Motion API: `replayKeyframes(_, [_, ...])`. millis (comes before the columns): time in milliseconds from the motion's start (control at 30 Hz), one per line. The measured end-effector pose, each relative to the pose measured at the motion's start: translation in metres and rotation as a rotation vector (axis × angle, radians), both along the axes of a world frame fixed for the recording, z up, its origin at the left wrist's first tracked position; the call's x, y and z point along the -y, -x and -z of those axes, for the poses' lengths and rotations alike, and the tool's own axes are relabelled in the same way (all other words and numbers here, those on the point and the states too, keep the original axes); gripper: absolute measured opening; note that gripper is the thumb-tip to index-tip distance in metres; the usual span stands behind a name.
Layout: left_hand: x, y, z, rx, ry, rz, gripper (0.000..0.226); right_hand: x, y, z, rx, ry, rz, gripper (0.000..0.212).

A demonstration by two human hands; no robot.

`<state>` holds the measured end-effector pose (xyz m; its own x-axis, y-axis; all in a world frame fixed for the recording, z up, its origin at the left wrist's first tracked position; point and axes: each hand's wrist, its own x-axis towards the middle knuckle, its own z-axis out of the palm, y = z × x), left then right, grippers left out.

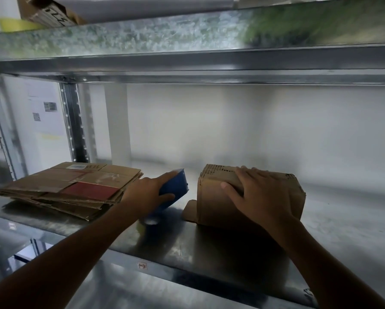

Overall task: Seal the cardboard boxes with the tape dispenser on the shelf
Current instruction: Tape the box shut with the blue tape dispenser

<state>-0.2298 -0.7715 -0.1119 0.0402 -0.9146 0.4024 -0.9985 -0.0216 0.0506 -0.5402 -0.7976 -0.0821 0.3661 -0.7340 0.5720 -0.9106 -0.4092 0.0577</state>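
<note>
Head view, the only one:

- Left hand [147, 192] grips the blue dispenser [174, 182], fingers on top and thumb under. The dispenser is tilted, its low end on or just above the shelf [209, 246]; I can't tell which.
- Right hand [262, 195] lies flat on the box [211, 206], fingers spread over the top, thumb on the near face. It is steadying the box, not clamping it.
- The box stands on the shelf at 3 o'clock of the dispenser, just beside it and not touching.
- A flat stack [71, 188] of folded cartons lies at 9 o'clock of the dispenser.

Progress, my read: early.
- No fresh tape shows on the box, though the hand hides most of the top.
- A loose flap [189, 211] sticks out at the box's bottom left, so that seam looks open.
- The stack isn't erected, so if those cartons count, all of that work is left.

Writing:
- The shelf-edge tag [142, 265] at 6 o'clock looks like "12", not certain.
- The white sticker [76, 167] on the stack is unreadable, as is the scrawl beside it.
- The carton [51, 12] on the shelf above, at 11 o'clock, has marker writing that is illegible.
- The wall sheets [44, 108] are too blurred to read.
</note>
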Motion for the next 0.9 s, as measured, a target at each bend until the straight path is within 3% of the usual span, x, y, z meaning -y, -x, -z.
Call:
replayKeyframes(167, [-0.003, 0.014, -0.044, -0.191, 0.211, 0.144, 0.073, -0.001, -0.002, 0.001, 0.027, 0.031, -0.009, 0.079])
replayKeyframes(267, [-0.001, 0.033, -0.078, -0.219, 0.320, 0.269, 0.071, -0.003, -0.002, 0.000, 0.000, -0.018, -0.025, 0.084])
replayKeyframes(333, [0.005, 0.048, -0.095, -0.196, 0.337, 0.374, 0.070, -0.003, 0.000, -0.002, 0.047, -0.030, -0.073, 0.076])
replayKeyframes(500, [0.032, 0.085, -0.110, -0.149, 0.204, 0.614, 0.066, -0.009, 0.014, -0.008, 0.615, 0.187, -0.223, 0.018])
replayKeyframes(567, [0.041, 0.094, -0.110, -0.086, 0.187, 0.637, 0.064, -0.008, 0.025, -0.015, 0.841, 0.081, -0.246, 0.016])
replayKeyframes(667, [0.051, 0.094, -0.112, -0.172, 0.114, 0.722, 0.060, 0.001, 0.044, -0.030, 1.016, -0.141, -0.312, 0.015])
replayKeyframes(767, [0.056, 0.095, -0.113, -0.149, 0.115, 0.789, 0.061, 0.008, 0.058, -0.045, 0.977, -0.397, -0.314, 0.025])
replayKeyframes(900, [0.055, 0.099, -0.112, -0.139, 0.148, 0.854, 0.066, 0.016, 0.065, -0.053, 0.839, -0.459, -0.290, 0.038])
